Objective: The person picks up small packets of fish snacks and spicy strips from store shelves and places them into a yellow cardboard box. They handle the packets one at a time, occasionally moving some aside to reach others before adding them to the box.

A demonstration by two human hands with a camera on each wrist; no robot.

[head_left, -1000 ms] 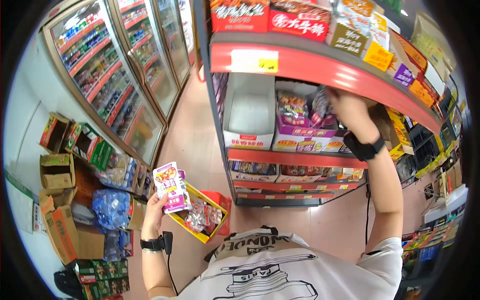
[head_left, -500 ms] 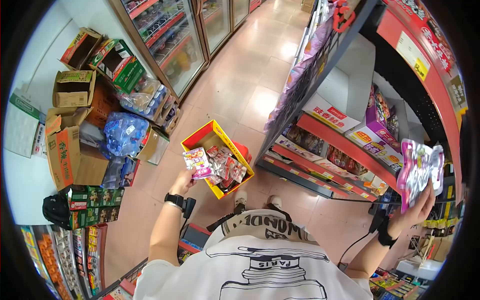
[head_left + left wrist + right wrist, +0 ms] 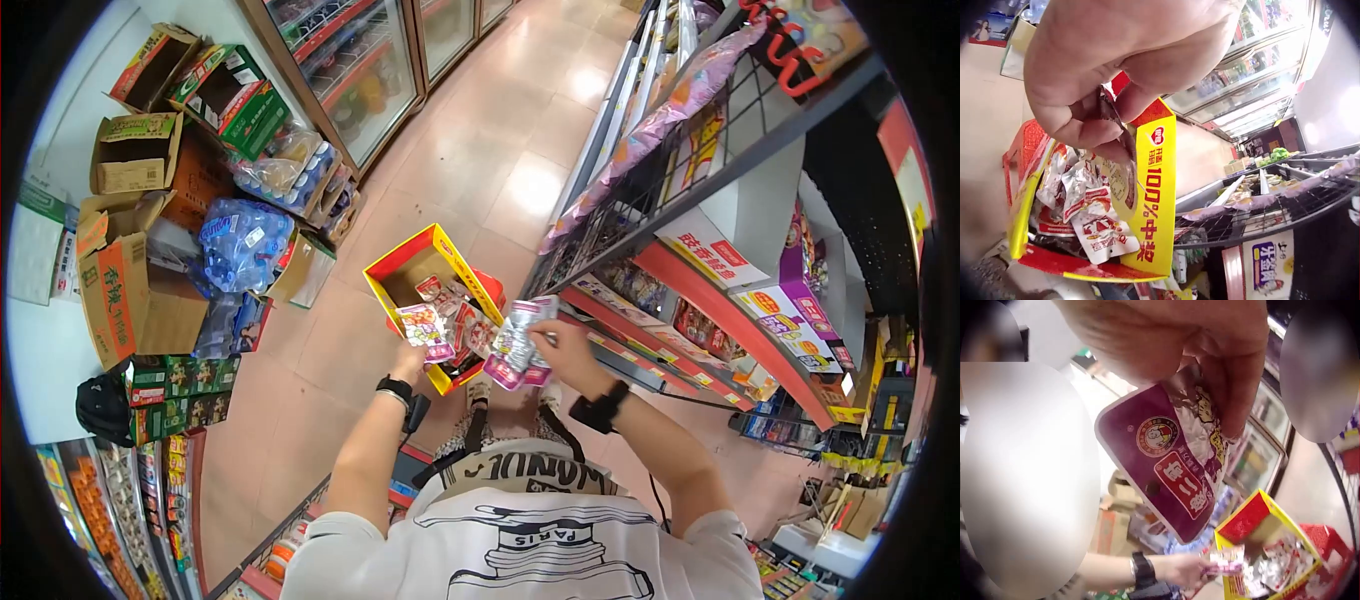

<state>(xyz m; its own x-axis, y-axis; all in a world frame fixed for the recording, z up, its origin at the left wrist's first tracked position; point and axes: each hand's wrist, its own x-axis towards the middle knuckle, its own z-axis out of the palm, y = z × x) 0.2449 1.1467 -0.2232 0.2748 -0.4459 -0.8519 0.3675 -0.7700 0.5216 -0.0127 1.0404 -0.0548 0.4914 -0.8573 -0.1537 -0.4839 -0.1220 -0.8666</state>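
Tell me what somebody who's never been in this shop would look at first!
Probably the bright yellow-and-red open cardboard box, low in front of the person and full of little silvery packets. Next, the shiny silver-and-purple snack packets pinched in the right hand's fingers, just beside that box. Over on the left, the blue plastic-wrapped bundle stands out among brown cardboard boxes.

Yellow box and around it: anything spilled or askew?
No spill visible. Silver-and-red packets lie jumbled inside the yellow box, not in rows; none seen loose on the floor. Untidy spot: open cartons piled at uneven angles by the wall, flaps splayed.
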